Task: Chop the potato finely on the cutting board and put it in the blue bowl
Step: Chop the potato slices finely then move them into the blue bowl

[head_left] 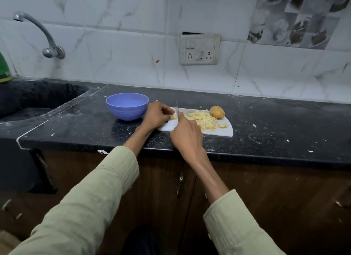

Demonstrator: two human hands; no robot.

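Mid-frame, the right hand (pixel 185 132) is wrapping its grip round the knife (pixel 177 110); the left hand (pixel 157 115) is pinching a small, firm, likely slippery potato piece (pixel 174 117) on the cutting board (pixel 218 134).

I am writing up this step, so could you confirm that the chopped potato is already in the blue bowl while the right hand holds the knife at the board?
Not quite. The head view shows the chopped potato piled on the board, not in the bowl, whose visible inside holds none. The rest stands: the right hand holds the knife at the board.
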